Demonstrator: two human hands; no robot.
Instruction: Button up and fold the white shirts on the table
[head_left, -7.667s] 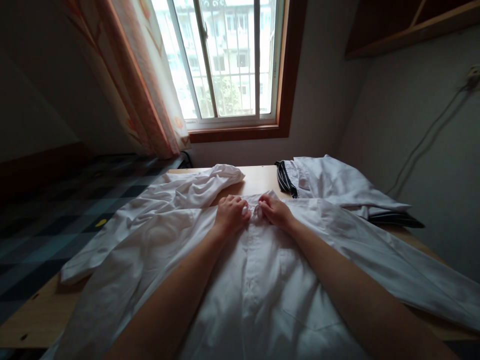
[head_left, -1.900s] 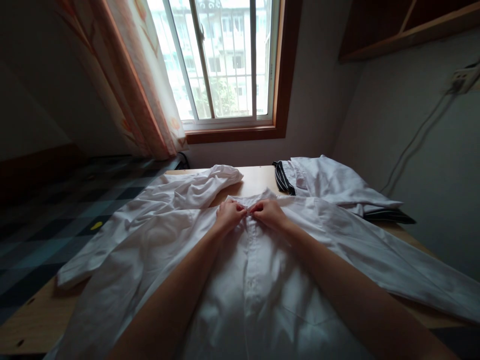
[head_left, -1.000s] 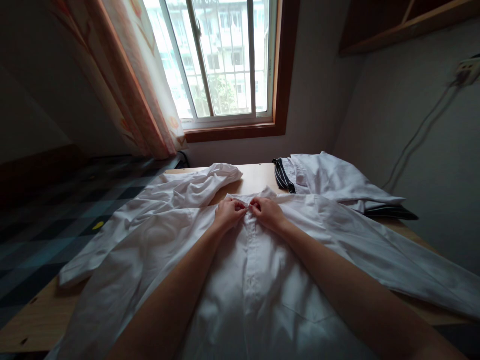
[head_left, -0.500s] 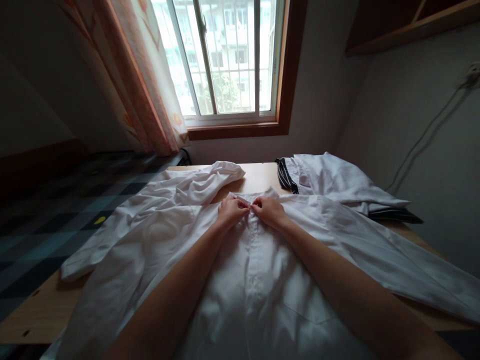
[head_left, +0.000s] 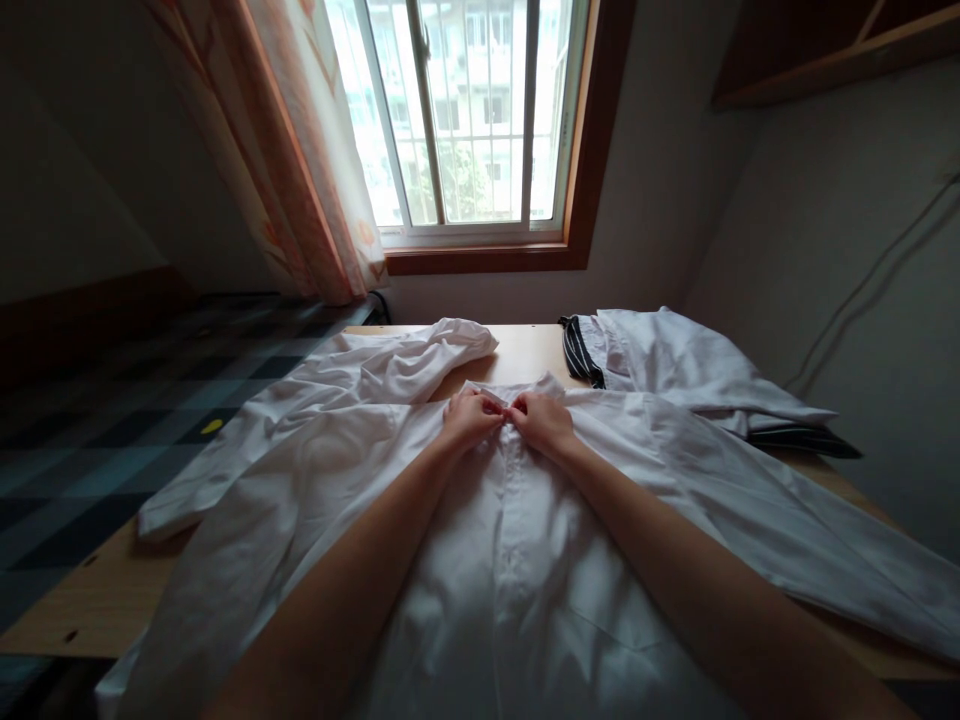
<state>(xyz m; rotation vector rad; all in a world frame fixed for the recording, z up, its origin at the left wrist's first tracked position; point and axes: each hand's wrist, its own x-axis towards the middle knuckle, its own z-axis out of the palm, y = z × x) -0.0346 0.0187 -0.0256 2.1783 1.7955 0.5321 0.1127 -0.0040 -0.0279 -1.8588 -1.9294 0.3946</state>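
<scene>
A white shirt lies front side up, its collar toward the window and its sleeves spread to both sides. At the top of its front placket, just below the collar, my left hand pinches the cloth. My right hand pinches the same spot from the other side, and the fingertips of both hands nearly touch. Any button between the fingers is too small to make out.
The shirt rests on a wooden board. Folded white clothing with black striped cloth sits at the back right. On the left is a checkered bed cover. Behind are a window and a curtain.
The whole view has shifted slightly, so things appear a little farther right. Both hands keep their pinch at the collar, with hardly any movement against the shirt.
</scene>
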